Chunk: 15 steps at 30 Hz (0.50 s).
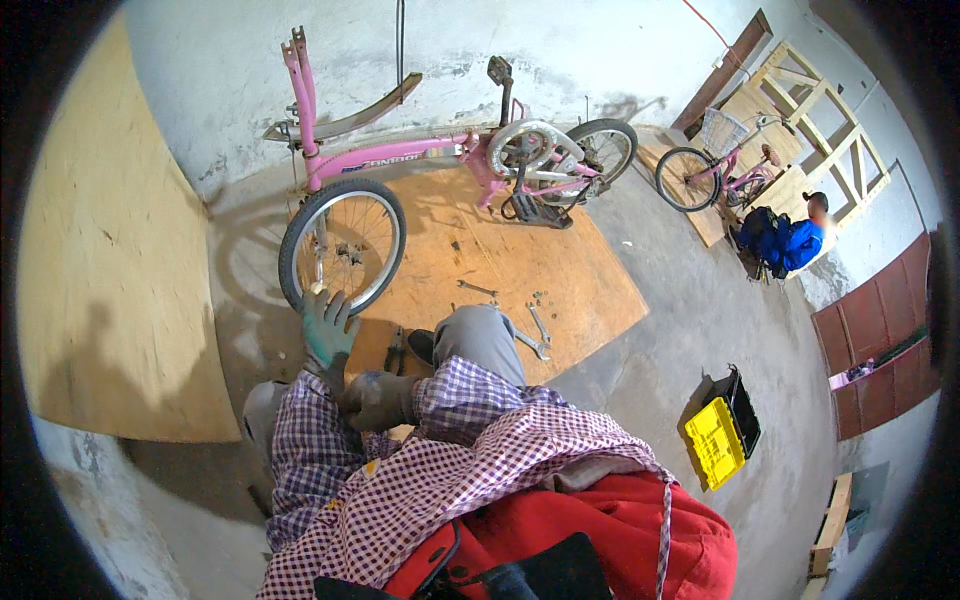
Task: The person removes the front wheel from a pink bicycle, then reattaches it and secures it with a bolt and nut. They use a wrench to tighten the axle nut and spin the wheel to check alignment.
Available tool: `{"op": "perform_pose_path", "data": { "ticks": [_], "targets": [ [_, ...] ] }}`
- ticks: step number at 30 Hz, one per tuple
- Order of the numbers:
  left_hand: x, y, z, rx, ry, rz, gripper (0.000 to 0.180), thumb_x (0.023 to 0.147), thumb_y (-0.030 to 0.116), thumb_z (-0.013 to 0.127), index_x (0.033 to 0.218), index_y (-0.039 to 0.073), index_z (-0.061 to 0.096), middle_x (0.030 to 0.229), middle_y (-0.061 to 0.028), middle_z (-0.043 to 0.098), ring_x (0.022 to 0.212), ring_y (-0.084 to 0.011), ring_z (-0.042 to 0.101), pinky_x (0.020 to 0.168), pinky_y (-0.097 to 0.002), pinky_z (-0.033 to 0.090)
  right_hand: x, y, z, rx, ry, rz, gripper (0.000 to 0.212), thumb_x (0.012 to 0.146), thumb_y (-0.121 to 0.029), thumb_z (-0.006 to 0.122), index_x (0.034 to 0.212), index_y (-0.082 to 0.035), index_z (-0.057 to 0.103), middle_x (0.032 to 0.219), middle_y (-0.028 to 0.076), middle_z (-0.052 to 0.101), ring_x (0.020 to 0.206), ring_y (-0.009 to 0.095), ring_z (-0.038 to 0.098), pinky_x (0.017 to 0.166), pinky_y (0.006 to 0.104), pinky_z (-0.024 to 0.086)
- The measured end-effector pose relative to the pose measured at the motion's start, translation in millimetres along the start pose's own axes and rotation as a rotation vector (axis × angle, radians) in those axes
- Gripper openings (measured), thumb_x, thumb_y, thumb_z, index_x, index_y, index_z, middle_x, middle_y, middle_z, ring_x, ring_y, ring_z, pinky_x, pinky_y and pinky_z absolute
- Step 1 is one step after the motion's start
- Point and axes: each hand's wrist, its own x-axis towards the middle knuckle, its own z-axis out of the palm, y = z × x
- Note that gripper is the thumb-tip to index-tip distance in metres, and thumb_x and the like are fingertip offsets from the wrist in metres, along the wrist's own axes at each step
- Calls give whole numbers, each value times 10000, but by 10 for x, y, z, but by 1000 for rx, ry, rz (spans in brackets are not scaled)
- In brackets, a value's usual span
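Left hand [330, 335] is in a teal-and-grey glove, fingers spread wide, right at the bottom of the bike wheel [347, 253] — can't tell if the fingertips actually touch the tyre. Right hand [382, 400], grey glove, is bent in beside the left wrist; can't tell if that grip has anything in it. The wheel stands upright at the left edge of an orange-brown wooden board [590, 290] on the floor. Just behind it is the pink bike frame [390, 155], fork [303, 85] pointing up, rear wheel [605, 150] off to the right. On the board past the knee there's a small wrench [477, 287], a couple more wrenches [538, 347] and some little metal parts [540, 298]. Further right — an open yellow-and-black case [716, 442], then a person in blue [785, 240] sitting near a second bike [735, 180] with a white basket [722, 132].
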Motion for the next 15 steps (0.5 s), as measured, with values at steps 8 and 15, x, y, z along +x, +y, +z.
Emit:
{"op": "perform_pose_path", "data": {
  "ticks": [8, 15],
  "targets": [
    [-250, 42, 292, 324, -189, 39, 729, 1036, 486, 487, 1604, 127, 206, 1614, -146, 257, 1488, -317, 270, 1197, -517, 269, -315, -309, -34, 113, 7, -84, 275, 826, -226, 653, 1011, -29, 697, 963, 215, 707, 891, 392, 680, 782, 485, 532],
    [-333, 489, 580, 485, -68, 280, 228, 945, 251, 746, 1074, 68, 700, 825, 24, 630, 651, -93, 542, 607, -267, 471, -179, -95, 209, 115, 298, -234, 329, 798, -259, 750, 1004, -9, 695, 946, 204, 712, 851, 377, 690, 730, 450, 540]
  ]
}}
